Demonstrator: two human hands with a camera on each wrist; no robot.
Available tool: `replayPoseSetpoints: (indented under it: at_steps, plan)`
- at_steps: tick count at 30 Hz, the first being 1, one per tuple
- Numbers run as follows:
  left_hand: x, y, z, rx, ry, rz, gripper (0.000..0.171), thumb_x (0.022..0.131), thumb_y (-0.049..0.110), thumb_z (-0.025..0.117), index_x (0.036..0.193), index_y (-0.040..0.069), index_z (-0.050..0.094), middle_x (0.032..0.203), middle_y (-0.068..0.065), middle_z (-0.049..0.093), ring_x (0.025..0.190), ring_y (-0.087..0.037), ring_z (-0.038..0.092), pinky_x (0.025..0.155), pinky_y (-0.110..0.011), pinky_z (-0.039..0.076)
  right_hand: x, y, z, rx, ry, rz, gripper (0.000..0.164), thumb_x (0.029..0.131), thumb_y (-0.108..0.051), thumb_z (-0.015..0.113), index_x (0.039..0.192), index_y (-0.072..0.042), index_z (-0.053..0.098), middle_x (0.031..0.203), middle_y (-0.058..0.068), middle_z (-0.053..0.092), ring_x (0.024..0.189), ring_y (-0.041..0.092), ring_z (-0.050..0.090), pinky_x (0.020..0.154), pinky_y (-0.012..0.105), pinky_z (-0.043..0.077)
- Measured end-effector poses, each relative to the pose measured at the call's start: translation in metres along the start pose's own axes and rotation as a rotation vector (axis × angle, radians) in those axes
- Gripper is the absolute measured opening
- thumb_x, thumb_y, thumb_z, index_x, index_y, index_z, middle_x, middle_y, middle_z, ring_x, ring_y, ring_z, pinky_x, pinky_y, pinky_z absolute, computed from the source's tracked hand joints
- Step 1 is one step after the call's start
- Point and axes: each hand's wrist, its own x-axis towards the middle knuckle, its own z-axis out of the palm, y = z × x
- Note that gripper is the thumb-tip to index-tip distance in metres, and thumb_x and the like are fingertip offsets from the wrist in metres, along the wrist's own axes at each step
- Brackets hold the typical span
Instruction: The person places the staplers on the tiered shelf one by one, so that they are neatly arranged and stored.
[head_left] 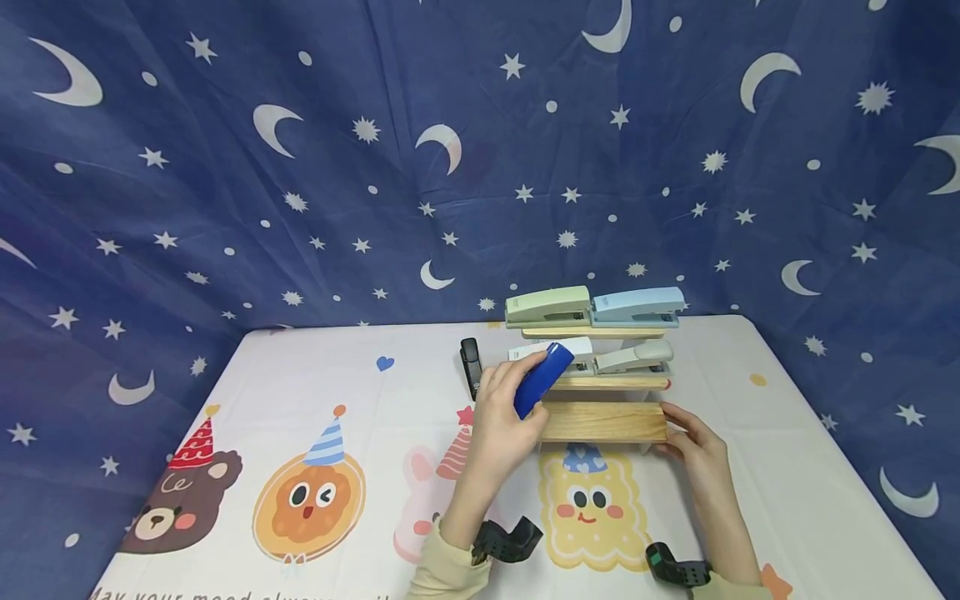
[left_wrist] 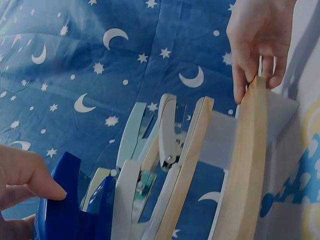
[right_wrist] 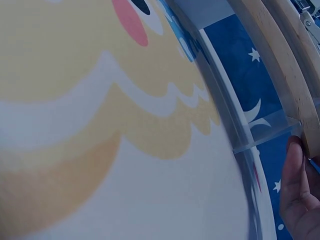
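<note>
My left hand [head_left: 504,417] grips a blue stapler [head_left: 543,379], held tilted above the left end of the lowest wooden shelf board [head_left: 603,422]. With thumb and fingers, my right hand [head_left: 697,450] holds that board's right end; the right wrist view shows the fingertips at the board's [right_wrist: 287,75] edge. On the middle tier are a white stapler [head_left: 577,346], partly hidden behind the blue one, and a grey-white stapler [head_left: 637,357]. A green stapler [head_left: 547,306] and a light blue stapler [head_left: 637,307] lie end to end on the top tier.
A black stapler [head_left: 471,367] stands on the table left of the stepped rack. Clear supports [right_wrist: 270,131] hold up the boards. The white cloth [head_left: 315,367] has cartoon prints, and a blue star-and-moon curtain [head_left: 480,167] hangs behind.
</note>
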Motion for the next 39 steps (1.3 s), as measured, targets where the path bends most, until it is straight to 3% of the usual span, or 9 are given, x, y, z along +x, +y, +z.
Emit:
replayPoseSetpoints:
  at_steps: [6, 14, 25, 32, 39]
  plan:
    - [-0.003, 0.005, 0.008, 0.022, -0.036, 0.047, 0.062, 0.070, -0.001, 0.065, 0.126, 0.024, 0.061, 0.117, 0.001, 0.066, 0.102, -0.018, 0.050, 0.089, -0.036, 0.040, 0.002, 0.002, -0.002, -0.014, -0.006, -0.008, 0.043, 0.096, -0.010, 0.045, 0.137, 0.001, 0.048, 0.111, -0.019, 0.053, 0.087, -0.004, 0.059, 0.074, 0.014, 0.052]
    - [-0.008, 0.012, 0.022, 0.054, -0.109, 0.081, 0.064, 0.071, 0.000, 0.066, 0.129, 0.026, 0.059, 0.118, 0.001, 0.065, 0.105, -0.017, 0.050, 0.094, -0.036, 0.040, 0.001, -0.005, -0.003, -0.043, -0.031, 0.004, 0.043, 0.098, -0.009, 0.042, 0.139, 0.002, 0.045, 0.116, -0.013, 0.051, 0.089, -0.007, 0.057, 0.077, 0.013, 0.051]
    - [-0.018, 0.010, 0.053, 0.110, -0.190, 0.173, 0.061, 0.073, 0.003, 0.067, 0.128, 0.027, 0.059, 0.120, 0.007, 0.065, 0.105, -0.013, 0.051, 0.094, -0.030, 0.040, 0.004, -0.005, -0.007, 0.010, -0.062, 0.041, 0.044, 0.098, -0.006, 0.042, 0.141, 0.003, 0.042, 0.108, -0.023, 0.052, 0.090, -0.010, 0.056, 0.077, 0.013, 0.050]
    - [-0.019, 0.006, 0.068, 0.138, -0.246, 0.159, 0.060, 0.075, 0.004, 0.067, 0.129, 0.028, 0.058, 0.121, 0.007, 0.065, 0.102, -0.011, 0.050, 0.092, -0.028, 0.039, 0.005, -0.006, -0.007, 0.006, -0.075, 0.060, 0.045, 0.099, -0.007, 0.042, 0.142, 0.001, 0.041, 0.113, -0.018, 0.049, 0.091, -0.010, 0.056, 0.077, 0.013, 0.050]
    - [-0.014, -0.002, 0.079, 0.192, -0.301, 0.150, 0.058, 0.077, 0.005, 0.065, 0.130, 0.030, 0.058, 0.122, 0.009, 0.065, 0.100, -0.011, 0.050, 0.086, -0.022, 0.037, 0.005, -0.003, -0.006, 0.030, -0.072, 0.063, 0.045, 0.098, -0.006, 0.043, 0.142, 0.002, 0.042, 0.107, -0.024, 0.052, 0.089, -0.010, 0.057, 0.076, 0.014, 0.051]
